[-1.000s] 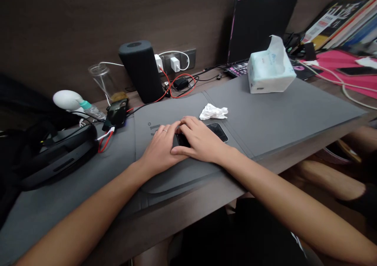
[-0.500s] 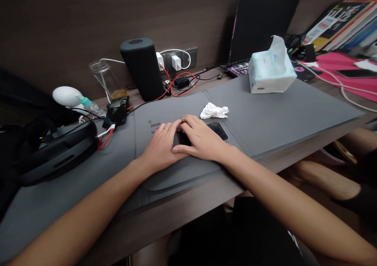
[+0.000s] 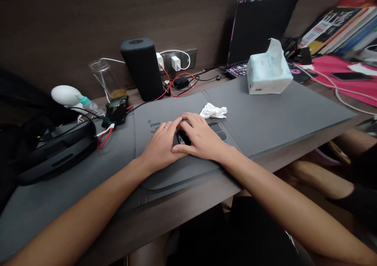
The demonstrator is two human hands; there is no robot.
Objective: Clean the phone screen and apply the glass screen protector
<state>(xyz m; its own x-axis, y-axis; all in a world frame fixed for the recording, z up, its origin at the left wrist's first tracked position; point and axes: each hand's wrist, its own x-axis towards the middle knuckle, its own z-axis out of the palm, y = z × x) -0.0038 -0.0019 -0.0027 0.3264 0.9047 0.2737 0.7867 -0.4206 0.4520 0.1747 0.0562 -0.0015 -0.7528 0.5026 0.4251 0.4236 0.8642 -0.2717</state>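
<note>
A black phone lies flat on the grey desk mat, its right end showing. My left hand, with a ring on one finger, grips the phone's left end. My right hand lies across its middle, fingers curled over the far edge and overlapping the left fingers. A crumpled white tissue sits just beyond my right fingertips.
A tissue pack and an open laptop stand at the back right, with books beyond. A black speaker, chargers with red cables and a glass line the wall. A black device lies at the left.
Both hands stay on the phone almost unmoved. The view has shifted slightly, and the phone's screen now catches a paler reflection.
</note>
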